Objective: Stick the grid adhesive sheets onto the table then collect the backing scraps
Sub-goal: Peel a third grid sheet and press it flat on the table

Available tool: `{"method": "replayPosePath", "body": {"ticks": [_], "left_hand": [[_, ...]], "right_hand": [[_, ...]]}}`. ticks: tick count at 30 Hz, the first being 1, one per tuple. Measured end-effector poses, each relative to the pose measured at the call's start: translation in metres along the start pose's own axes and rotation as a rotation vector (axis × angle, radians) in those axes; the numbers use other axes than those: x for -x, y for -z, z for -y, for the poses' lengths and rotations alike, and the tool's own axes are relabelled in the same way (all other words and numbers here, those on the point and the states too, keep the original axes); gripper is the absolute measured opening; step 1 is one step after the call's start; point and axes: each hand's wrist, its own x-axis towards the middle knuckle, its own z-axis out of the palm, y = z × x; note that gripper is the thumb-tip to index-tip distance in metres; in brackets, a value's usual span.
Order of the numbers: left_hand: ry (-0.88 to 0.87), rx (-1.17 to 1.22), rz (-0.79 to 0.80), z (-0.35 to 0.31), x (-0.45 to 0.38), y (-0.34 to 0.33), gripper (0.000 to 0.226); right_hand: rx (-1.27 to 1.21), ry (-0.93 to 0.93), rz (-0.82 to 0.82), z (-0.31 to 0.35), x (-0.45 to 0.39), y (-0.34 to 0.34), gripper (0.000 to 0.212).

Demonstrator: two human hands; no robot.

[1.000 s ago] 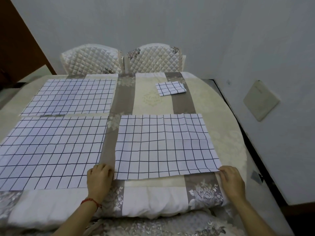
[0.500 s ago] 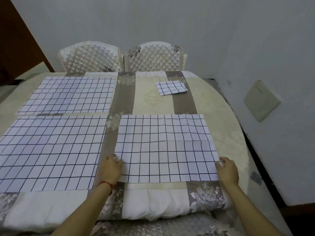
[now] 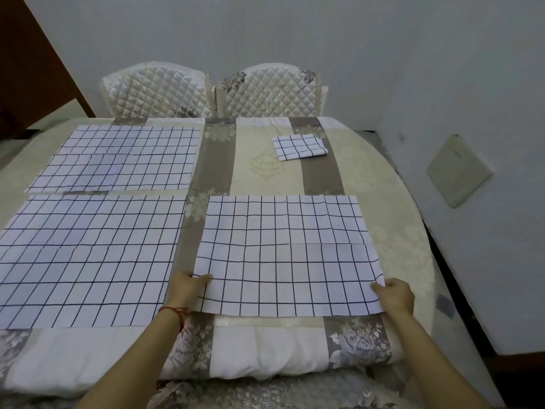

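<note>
Grid sheet point(image 3: 287, 255) between hands, folded sheet point(image 3: 299, 146) and chairs point(image 3: 212, 90) beyond.

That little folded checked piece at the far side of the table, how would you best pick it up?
Probably by the right end of the folded grid sheet, coming from the right. Its layered edges show there and look slightly lifted off the table, giving fingers a lip to pinch.

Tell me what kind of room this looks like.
Probably a home dining area: a round table under a floral tablecloth, and two quilted padded chairs pushed in at its far side against a plain white wall. Grid sheets cover the tabletop.
</note>
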Motion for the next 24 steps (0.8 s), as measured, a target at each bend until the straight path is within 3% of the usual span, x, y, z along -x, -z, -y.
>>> {"method": "replayPosePath", "body": {"ticks": [4,6,8,20,24], "left_hand": [[-0.073,-0.136,0.032,0.017,0.005,0.011,0.045],[-0.118,-0.2,0.04,0.021,0.007,0.014,0.049],[-0.157,-0.251,0.044,0.022,0.011,0.016,0.051],[-0.22,-0.294,-0.01,0.019,0.011,0.009,0.05],[-0.184,-0.365,-0.074,0.012,0.017,0.008,0.029]], "right_hand": [[0.002,0.017,0.013,-0.009,0.001,0.007,0.022],[0.021,0.042,0.015,-0.012,0.004,0.007,0.034],[0.05,0.052,0.028,-0.013,0.008,0.006,0.028],[0.148,0.122,-0.073,-0.017,0.013,-0.001,0.03],[0.287,0.104,-0.171,-0.012,0.013,-0.002,0.028]]}}
